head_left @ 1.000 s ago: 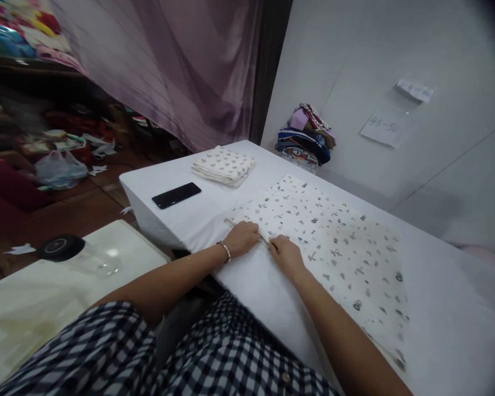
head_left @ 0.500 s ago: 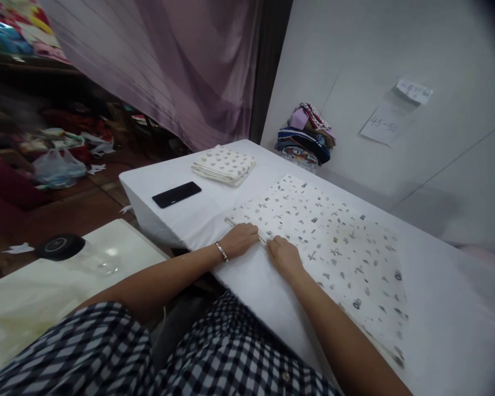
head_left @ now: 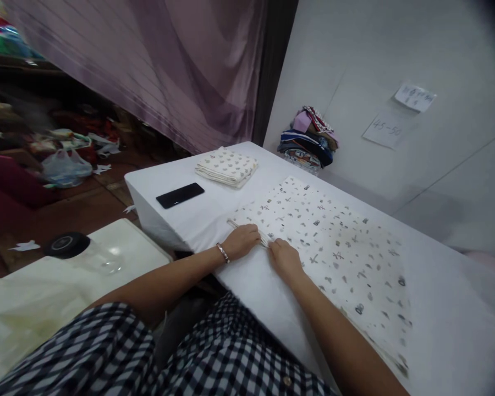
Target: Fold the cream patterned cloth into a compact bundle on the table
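"Printed cloth, spread out over the white table, with its near edge under the person's fingers. How do you think it handles?"

"Light and soft, I'd guess. It lies nearly flat and takes the line of the tabletop, so it probably has little stiffness of its own. Nothing fragile about it, though a thin fabric could wrinkle or skew if one side gets tugged harder."

"And the hold?"

"Narrow on both sides. The left hand has its fingers curled down on the edge, and the right hand pinches the same edge just beside it. I can't tell where the thumbs press."

"Is that a good place to take it?"

"I think so. That edge looks layered, like a narrow fold or hem, so it should give more to grip than the single flat face. Hands near each other ought to keep the short stretch between them even."

"What about the surface?"

"Matte, off-white, scattered with small grey and dark motifs, roughly rectangular in outline. The folded cloth farther along is a thick, soft-cornered stack of creamy layers. Against those, the phone is a hard, glossy black slab, and the bracelet on the left wrist has a metallic shine."
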A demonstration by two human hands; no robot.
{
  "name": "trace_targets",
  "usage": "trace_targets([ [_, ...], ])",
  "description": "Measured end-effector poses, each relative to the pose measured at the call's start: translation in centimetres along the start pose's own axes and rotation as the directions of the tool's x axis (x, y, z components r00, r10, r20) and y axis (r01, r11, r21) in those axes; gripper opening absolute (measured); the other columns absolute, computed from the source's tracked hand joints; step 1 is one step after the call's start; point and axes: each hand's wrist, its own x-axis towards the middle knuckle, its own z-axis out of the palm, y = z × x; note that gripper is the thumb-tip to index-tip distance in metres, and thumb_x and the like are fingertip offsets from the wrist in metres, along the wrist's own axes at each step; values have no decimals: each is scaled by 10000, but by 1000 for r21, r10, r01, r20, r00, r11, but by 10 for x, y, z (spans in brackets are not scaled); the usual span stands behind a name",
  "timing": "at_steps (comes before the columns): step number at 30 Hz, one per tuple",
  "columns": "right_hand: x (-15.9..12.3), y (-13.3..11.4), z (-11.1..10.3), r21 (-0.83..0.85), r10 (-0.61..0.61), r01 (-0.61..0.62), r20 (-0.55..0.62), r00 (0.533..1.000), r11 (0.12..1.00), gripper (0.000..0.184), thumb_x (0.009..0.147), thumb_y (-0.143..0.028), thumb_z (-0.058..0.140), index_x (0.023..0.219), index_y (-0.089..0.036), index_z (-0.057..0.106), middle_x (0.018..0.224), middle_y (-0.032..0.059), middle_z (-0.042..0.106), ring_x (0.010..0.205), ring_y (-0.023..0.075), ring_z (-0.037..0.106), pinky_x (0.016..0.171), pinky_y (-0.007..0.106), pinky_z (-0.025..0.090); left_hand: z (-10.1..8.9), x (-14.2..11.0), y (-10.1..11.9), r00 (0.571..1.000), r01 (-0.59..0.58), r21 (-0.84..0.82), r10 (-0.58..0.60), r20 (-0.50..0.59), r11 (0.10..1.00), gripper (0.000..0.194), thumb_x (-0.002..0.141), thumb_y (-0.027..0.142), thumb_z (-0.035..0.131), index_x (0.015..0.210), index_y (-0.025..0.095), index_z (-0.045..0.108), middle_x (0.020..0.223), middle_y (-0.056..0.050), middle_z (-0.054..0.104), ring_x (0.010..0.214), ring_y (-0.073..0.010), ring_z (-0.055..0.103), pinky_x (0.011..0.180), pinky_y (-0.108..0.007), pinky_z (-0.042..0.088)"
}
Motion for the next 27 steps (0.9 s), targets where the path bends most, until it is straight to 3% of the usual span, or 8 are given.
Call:
trace_targets([
  [4, 3, 0, -5, 65, 11, -12, 15, 1000, 998, 255, 950, -317, 362, 943, -207, 592, 969, 36, 605, 898, 152, 560, 658, 244, 389, -1, 1, 2, 999, 38, -39, -39, -3, 998, 248, 925, 225, 400, 772, 154, 581, 845, -50, 546, 779, -154, 486, 709, -288, 388],
  [11, 9, -6, 1, -18, 38, -38, 8, 999, 999, 244, 943, -273, 366, 962, -174, 589, 981, 72, 617, 894, 176, 570, 665, 251, 399, 1, -1, -1, 999, 40, -108, -41, 0, 993, 234, 923, 229, 397, 772, 167, 566, 838, -45, 539, 782, -156, 486, 717, -295, 388],
  [15, 8, -6, 5, -47, 15, -15, -19, 1000, 999, 243, 946, -256, 357, 955, -174, 585, 971, 77, 619, 887, 176, 571, 658, 247, 400, 0, -5, -3, 998, 30, -144, -36, -41, 989, 96, 881, 241, 482, 849, 180, 548, 884, -38, 546, 823, -157, 493, 727, -292, 393],
  [21, 7, -6, 6, -73, -2, 0, -24, 1000, 997, 241, 946, -251, 360, 935, -174, 588, 962, 80, 617, 869, 175, 571, 653, 247, 403, 5, 0, 0, 998, 17, 67, -14, -56, 998, 63, 853, 191, 508, 899, 175, 548, 957, -56, 571, 888, -188, 496, 749, -339, 369],
  [27, 9, -8, 9, -90, -4, 3, -9, 1000, 996, 225, 937, -220, 364, 956, -179, 584, 963, 77, 614, 856, 169, 566, 648, 242, 403, 12, 5, -2, 1000, -26, 193, 27, -6, 981, 87, 846, 143, 494, 812, 172, 568, 909, -69, 589, 876, -204, 497, 747, -360, 348],
])
